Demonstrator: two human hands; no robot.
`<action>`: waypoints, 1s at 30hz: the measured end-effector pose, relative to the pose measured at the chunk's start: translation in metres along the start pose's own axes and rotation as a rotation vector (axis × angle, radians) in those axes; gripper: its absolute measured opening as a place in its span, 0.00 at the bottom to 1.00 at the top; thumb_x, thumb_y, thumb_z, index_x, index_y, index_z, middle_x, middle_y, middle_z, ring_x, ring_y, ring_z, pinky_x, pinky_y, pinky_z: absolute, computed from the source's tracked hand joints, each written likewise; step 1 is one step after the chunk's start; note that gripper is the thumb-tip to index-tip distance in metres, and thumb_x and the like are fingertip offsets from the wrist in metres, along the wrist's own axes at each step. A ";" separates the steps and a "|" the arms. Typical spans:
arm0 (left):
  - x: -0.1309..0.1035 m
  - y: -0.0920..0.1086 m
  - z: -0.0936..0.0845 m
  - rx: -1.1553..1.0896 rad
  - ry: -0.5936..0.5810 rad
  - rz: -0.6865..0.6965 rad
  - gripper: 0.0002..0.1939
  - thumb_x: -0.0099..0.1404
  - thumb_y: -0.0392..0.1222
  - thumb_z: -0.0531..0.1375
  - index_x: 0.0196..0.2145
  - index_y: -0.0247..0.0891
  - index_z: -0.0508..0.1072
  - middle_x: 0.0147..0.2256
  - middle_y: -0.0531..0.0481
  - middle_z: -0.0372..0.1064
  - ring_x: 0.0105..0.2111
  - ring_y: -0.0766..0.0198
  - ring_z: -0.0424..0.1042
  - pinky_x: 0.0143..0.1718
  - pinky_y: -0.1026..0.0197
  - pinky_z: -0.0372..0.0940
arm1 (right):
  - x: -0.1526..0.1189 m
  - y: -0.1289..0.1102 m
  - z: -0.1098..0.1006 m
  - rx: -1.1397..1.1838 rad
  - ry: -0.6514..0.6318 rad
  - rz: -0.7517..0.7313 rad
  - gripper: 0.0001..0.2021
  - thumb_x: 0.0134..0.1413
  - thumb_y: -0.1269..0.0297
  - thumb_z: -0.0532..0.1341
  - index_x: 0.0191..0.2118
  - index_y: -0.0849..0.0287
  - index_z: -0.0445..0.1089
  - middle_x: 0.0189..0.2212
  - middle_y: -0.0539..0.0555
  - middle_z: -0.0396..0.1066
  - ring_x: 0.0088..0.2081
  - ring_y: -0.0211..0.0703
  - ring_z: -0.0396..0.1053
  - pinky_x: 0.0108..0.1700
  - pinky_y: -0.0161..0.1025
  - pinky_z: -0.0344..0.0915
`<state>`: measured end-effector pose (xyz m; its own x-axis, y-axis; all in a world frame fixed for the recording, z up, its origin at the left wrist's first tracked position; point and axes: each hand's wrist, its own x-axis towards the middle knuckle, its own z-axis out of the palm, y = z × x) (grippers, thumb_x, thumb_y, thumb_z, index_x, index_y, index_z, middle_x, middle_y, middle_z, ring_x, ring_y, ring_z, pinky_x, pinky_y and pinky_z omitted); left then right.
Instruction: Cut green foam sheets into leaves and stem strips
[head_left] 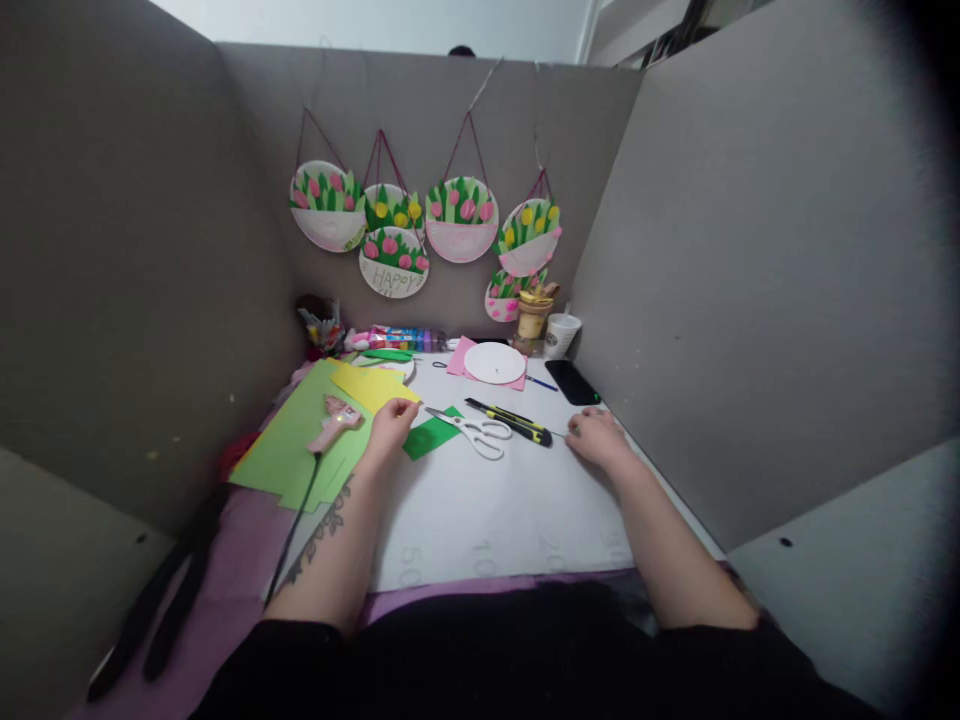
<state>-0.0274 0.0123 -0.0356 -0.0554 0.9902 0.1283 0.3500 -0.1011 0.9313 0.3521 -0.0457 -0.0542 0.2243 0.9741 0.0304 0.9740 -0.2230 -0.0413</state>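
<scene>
My left hand (pixel 394 424) is closed, its fingertips pinched at the tip of the yellow paper (pixel 367 383); whether anything is between them is too small to tell. Just right of it lie a dark green paper piece (pixel 427 438) and white-handled scissors (pixel 480 432). My right hand (pixel 598 437) rests at the right side of the white mat, fingers curled, near a thin dark stick (pixel 558 434). What its fingertips hold is hidden. Between the hands are two black and yellow cutters (pixel 517 424).
A pink glue gun (pixel 335 426) with a cable lies on light green sheets (pixel 274 450). Behind are a white paper plate (pixel 495 363), a phone (pixel 572 382) and a white cup (pixel 561 335). Decorated plates (pixel 463 240) hang on the grey partition.
</scene>
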 end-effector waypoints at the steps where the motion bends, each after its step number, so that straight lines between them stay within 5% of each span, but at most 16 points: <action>1: 0.001 -0.001 -0.001 -0.001 0.004 0.004 0.14 0.56 0.50 0.57 0.31 0.35 0.71 0.28 0.50 0.70 0.29 0.63 0.67 0.30 0.63 0.60 | 0.000 -0.004 0.004 -0.020 -0.011 -0.008 0.15 0.52 0.62 0.58 0.43 0.60 0.75 0.55 0.64 0.63 0.58 0.59 0.56 0.54 0.48 0.57; 9: 0.004 -0.002 -0.006 0.250 0.046 0.050 0.10 0.58 0.46 0.57 0.32 0.37 0.72 0.34 0.48 0.73 0.34 0.60 0.70 0.37 0.61 0.62 | -0.003 0.009 0.012 -0.083 0.027 0.136 0.16 0.54 0.70 0.54 0.47 0.65 0.73 0.61 0.66 0.56 0.64 0.63 0.44 0.58 0.54 0.50; 11: 0.004 -0.003 -0.006 0.381 0.015 0.061 0.09 0.59 0.45 0.57 0.34 0.38 0.73 0.35 0.48 0.74 0.35 0.60 0.71 0.37 0.61 0.62 | -0.004 -0.003 0.000 -0.042 0.078 0.116 0.15 0.56 0.66 0.55 0.44 0.65 0.74 0.56 0.68 0.61 0.60 0.62 0.51 0.56 0.52 0.52; 15: 0.001 -0.005 -0.004 0.612 -0.075 0.080 0.12 0.59 0.43 0.57 0.40 0.38 0.74 0.40 0.47 0.74 0.39 0.58 0.71 0.37 0.61 0.62 | -0.002 -0.054 -0.019 0.115 0.091 -0.187 0.17 0.57 0.56 0.56 0.45 0.62 0.71 0.46 0.64 0.68 0.49 0.53 0.63 0.50 0.43 0.57; 19: -0.003 -0.005 -0.003 0.772 -0.214 0.103 0.17 0.58 0.43 0.59 0.44 0.38 0.74 0.44 0.43 0.72 0.43 0.55 0.70 0.39 0.60 0.62 | 0.011 -0.094 -0.012 0.146 -0.031 -0.309 0.17 0.54 0.63 0.58 0.50 0.60 0.67 0.45 0.63 0.68 0.46 0.52 0.65 0.44 0.41 0.58; 23: -0.005 -0.005 0.000 0.847 -0.256 0.114 0.18 0.57 0.42 0.60 0.46 0.39 0.73 0.46 0.42 0.71 0.46 0.53 0.69 0.41 0.60 0.62 | 0.023 -0.092 0.003 0.122 -0.050 -0.217 0.16 0.57 0.70 0.54 0.51 0.63 0.66 0.45 0.66 0.68 0.45 0.54 0.66 0.44 0.42 0.58; 27: -0.007 -0.001 0.003 0.879 -0.252 0.097 0.19 0.57 0.43 0.61 0.47 0.40 0.73 0.46 0.42 0.70 0.46 0.53 0.69 0.41 0.59 0.63 | 0.022 -0.084 0.005 0.102 0.105 -0.106 0.16 0.58 0.71 0.53 0.51 0.63 0.67 0.46 0.68 0.66 0.49 0.58 0.63 0.46 0.45 0.57; 30: -0.008 0.002 0.003 0.909 -0.247 0.085 0.18 0.58 0.45 0.60 0.47 0.39 0.73 0.46 0.41 0.69 0.47 0.51 0.68 0.41 0.58 0.62 | 0.010 -0.103 0.003 0.223 0.168 -0.229 0.18 0.59 0.62 0.54 0.53 0.62 0.66 0.49 0.65 0.66 0.51 0.56 0.61 0.50 0.45 0.56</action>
<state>-0.0231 0.0042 -0.0358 0.1669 0.9859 0.0111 0.9443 -0.1631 0.2857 0.2539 -0.0126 -0.0530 0.0212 0.9737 0.2269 0.9726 0.0325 -0.2303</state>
